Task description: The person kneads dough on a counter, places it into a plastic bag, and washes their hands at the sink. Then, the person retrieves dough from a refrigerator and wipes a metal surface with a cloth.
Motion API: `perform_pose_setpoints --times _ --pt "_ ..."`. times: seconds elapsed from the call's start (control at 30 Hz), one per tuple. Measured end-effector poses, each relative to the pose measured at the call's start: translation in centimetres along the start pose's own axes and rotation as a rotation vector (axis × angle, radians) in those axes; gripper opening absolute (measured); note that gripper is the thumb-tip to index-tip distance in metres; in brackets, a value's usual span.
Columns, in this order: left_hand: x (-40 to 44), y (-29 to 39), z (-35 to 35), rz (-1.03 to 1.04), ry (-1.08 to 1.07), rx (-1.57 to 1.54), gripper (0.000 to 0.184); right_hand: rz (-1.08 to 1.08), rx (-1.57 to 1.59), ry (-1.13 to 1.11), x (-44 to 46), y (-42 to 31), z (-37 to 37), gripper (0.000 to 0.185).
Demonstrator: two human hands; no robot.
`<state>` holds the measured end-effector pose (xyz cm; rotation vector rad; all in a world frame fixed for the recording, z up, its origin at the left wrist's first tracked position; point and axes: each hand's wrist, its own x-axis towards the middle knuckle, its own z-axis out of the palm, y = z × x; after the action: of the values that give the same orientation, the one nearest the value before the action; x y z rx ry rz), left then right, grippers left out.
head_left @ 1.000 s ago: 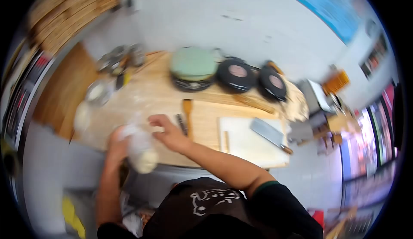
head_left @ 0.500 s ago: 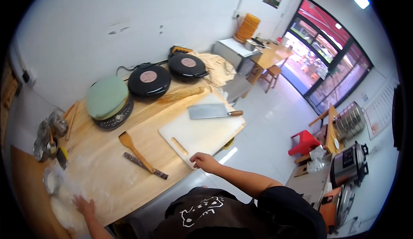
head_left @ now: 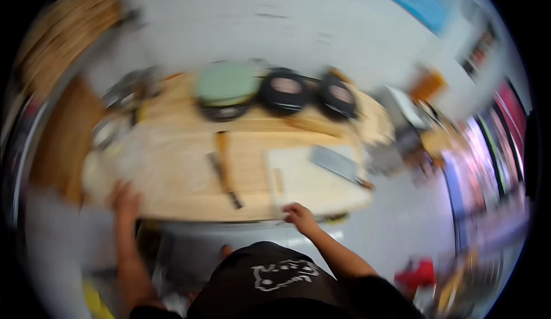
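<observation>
My left hand (head_left: 124, 198), blurred, is at the table's left front with its fingers spread. It is beside a pale, dough-like mass (head_left: 99, 172) and clear plastic (head_left: 129, 147); I cannot tell whether it touches them. My right hand (head_left: 299, 214) hovers by the front edge of a white cutting board (head_left: 295, 187), fingers loosely bent and apart, holding nothing visible. On the board lies a cleaver (head_left: 334, 163) with a wooden handle. A wooden spatula (head_left: 222, 147) lies across a dark flat strip (head_left: 216, 167) between my hands.
Along the back of the wooden table (head_left: 178, 198) stand a green-lidded electric pan (head_left: 227, 84) and two black ones, one black pan (head_left: 283, 92) in the middle. A cloth (head_left: 373, 121) hangs at the right end. Metal containers (head_left: 129, 89) sit at the back left. A red stool (head_left: 416, 273) stands on the floor.
My view has swung left, so the table appears more level and further right. Both hands stay near the same spots on the table. The items on it look unmoved.
</observation>
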<state>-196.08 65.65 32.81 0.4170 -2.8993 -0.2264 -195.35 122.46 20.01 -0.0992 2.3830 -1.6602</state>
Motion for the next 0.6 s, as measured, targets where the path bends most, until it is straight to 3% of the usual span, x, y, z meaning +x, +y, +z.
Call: perform_pose_setpoints --times 0.03,0.1,0.13,0.2,0.37,0.43,0.6 --pt "-4.7 1.3 -0.3 -0.011 0.019 0.063 0.049 0.061 0.097 -0.097 -0.4 -0.6 -0.1 0.018" --pt "-12.5 6.1 -3.6 -0.16 -0.261 -0.043 0.045 0.104 0.129 -0.227 -0.8 -1.0 -0.6 0.017" --pt "-16.2 7.6 -2.1 -0.17 -0.281 0.093 0.05 0.018 0.196 -0.261 -1.4 -0.2 -1.6 0.017" --pt "-20.4 9.7 -0.2 -0.259 -0.637 0.101 0.061 0.068 0.062 -0.294 -2.0 -0.4 -3.8 0.017" --pt "-34.3 9.0 -2.8 -0.432 -0.92 -0.018 0.064 0.057 -0.068 -0.468 -3.9 -4.3 -2.9 0.018" --pt "-38.8 8.4 -6.1 -0.556 -0.865 -0.108 0.062 -0.066 -0.134 -0.549 -4.7 -6.2 -1.8 0.018" --pt "-43.2 5.3 -6.5 -0.774 -0.659 -0.094 0.054 -0.173 -0.105 -0.717 -1.5 -8.0 4.6 0.021"
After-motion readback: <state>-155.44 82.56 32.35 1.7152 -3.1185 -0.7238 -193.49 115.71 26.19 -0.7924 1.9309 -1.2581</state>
